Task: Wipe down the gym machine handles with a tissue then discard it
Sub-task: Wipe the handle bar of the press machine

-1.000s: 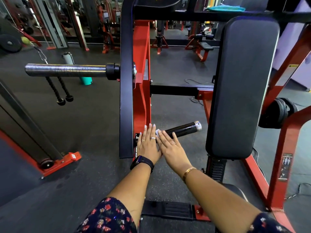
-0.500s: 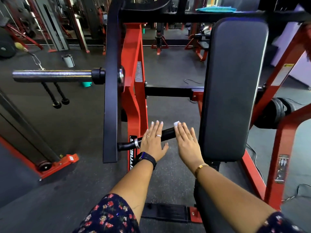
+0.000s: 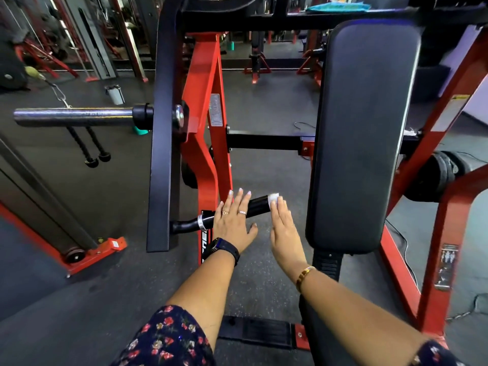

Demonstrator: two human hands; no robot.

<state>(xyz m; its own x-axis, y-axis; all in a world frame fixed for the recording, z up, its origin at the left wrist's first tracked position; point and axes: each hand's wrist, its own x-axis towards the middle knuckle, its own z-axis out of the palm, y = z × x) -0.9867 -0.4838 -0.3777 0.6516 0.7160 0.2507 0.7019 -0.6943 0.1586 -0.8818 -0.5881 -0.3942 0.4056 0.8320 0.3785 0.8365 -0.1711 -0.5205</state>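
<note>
A black machine handle (image 3: 257, 206) sticks out to the right from the red frame (image 3: 204, 143), with a silver ring near its base. My left hand (image 3: 233, 223) lies flat on the handle's middle, fingers straight. My right hand (image 3: 284, 228) rests with straight fingers on the handle's free end, pressing a white tissue (image 3: 273, 198) against it. Only a small edge of the tissue shows past my fingertips.
A tall black back pad (image 3: 361, 133) stands just right of my right hand. A black upright bar (image 3: 162, 143) and a chrome plate peg (image 3: 74, 117) are to the left. Stacked weight plates (image 3: 435, 180) sit at the right. A teal cloth (image 3: 338, 7) lies on top of the machine.
My right hand has slid with the tissue along the handle from near its base out to its free end. The left hand stays flat on the handle.
</note>
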